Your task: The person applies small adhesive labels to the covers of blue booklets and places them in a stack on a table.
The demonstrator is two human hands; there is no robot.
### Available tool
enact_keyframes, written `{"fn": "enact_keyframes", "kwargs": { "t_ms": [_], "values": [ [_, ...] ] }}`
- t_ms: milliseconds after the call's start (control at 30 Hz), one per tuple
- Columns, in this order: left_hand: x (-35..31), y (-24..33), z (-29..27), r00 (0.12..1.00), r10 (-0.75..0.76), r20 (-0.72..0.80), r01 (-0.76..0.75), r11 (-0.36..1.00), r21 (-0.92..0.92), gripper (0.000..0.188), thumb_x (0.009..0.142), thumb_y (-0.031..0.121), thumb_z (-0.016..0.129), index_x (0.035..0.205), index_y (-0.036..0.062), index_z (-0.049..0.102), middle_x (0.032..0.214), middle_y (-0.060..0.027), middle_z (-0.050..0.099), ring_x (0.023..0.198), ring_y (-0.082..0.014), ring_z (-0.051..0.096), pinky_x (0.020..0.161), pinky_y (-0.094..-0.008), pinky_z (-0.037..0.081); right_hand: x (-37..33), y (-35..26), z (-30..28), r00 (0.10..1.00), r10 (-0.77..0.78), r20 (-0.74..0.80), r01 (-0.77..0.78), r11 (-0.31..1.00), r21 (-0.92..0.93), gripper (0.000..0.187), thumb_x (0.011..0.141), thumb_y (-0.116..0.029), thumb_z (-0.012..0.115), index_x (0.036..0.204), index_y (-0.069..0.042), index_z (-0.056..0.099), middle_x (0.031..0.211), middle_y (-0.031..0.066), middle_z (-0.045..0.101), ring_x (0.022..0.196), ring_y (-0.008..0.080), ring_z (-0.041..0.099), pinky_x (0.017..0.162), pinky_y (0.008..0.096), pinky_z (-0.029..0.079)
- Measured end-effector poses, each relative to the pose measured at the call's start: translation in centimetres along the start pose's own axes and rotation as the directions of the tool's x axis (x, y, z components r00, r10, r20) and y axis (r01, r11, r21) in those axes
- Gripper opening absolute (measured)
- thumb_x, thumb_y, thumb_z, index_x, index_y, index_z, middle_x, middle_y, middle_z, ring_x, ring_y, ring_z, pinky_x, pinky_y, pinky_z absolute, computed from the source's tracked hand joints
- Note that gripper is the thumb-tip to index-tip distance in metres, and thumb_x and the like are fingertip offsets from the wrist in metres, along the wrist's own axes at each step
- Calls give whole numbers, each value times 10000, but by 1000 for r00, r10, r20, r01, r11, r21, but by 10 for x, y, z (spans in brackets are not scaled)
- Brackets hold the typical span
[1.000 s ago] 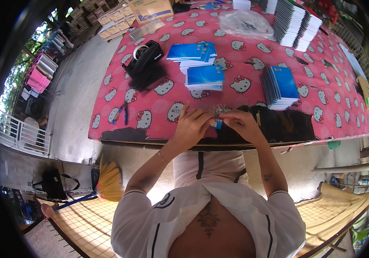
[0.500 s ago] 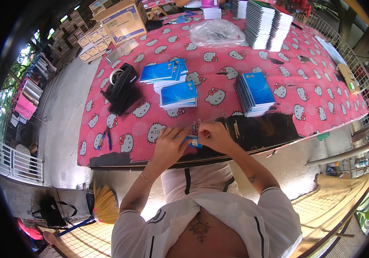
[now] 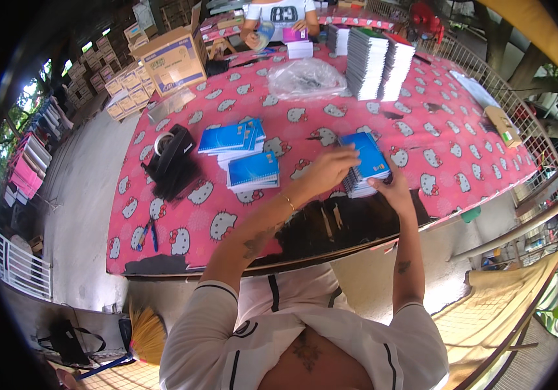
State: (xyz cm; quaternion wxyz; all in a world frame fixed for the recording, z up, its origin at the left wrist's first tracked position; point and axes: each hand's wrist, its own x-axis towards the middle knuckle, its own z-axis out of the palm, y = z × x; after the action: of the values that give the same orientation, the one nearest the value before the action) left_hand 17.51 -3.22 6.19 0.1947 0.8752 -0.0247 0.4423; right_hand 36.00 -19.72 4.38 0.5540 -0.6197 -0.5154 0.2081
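A stack of blue spiral notebooks [image 3: 371, 156] stands on the right half of the table, its wire bindings toward the left side. My right hand [image 3: 393, 190] grips the near right corner of the top notebook, thumb on the cover and fingers along the side. My left hand [image 3: 336, 168] is at the stack's left edge, fingers stretched toward the cover with nothing visible in them. Left of my left forearm, two groups of blue notebooks lie: a near pile [image 3: 253, 169] and a fanned pile [image 3: 232, 136] behind it.
A black tape dispenser [image 3: 170, 156] and pliers [image 3: 150, 235] sit at the left. Toward the back are a cardboard box [image 3: 173, 65], a plastic bag [image 3: 306, 79] and tall notebook stacks [image 3: 365, 65]. Across the table a person [image 3: 281, 13] handles purple notebooks. A small carton [image 3: 503, 127] lies far right.
Both hands have moved from the table's front edge to the right-hand stack, and the blue notebook they held there now appears to be on it. The view has shifted; a person shows across the table.
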Motion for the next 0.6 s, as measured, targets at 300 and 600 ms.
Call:
{"fn": "enact_keyframes", "kwargs": {
  "t_ms": [300, 600],
  "values": [
    [-1, -1, 4, 988, -87, 130, 100, 990, -97, 317, 826, -58, 614, 1123, 19, 690, 1256, -158, 663, 1283, -324, 570, 990, -398, 533, -1, 1, 4, 1000, 5, -4, -5, 997, 75, 844, 791, -153, 837, 1468, 85, 394, 1329, 213, 595, 1209, 249, 577, 1053, 365, 436],
    [-137, 14, -154, 953, -304, -6, 248, 765, 594, 263, 857, 127, 700, 1110, 57, 692, 1163, -136, 677, 1091, -311, 649, 904, -411, 551, -49, -71, 33, 885, -364, -290, 335, 931, -144, 439, 884, -93, 713, 1292, 16, 594, 1246, 159, 637, 1183, 244, 585, 1026, 371, 434]
  ]
}}
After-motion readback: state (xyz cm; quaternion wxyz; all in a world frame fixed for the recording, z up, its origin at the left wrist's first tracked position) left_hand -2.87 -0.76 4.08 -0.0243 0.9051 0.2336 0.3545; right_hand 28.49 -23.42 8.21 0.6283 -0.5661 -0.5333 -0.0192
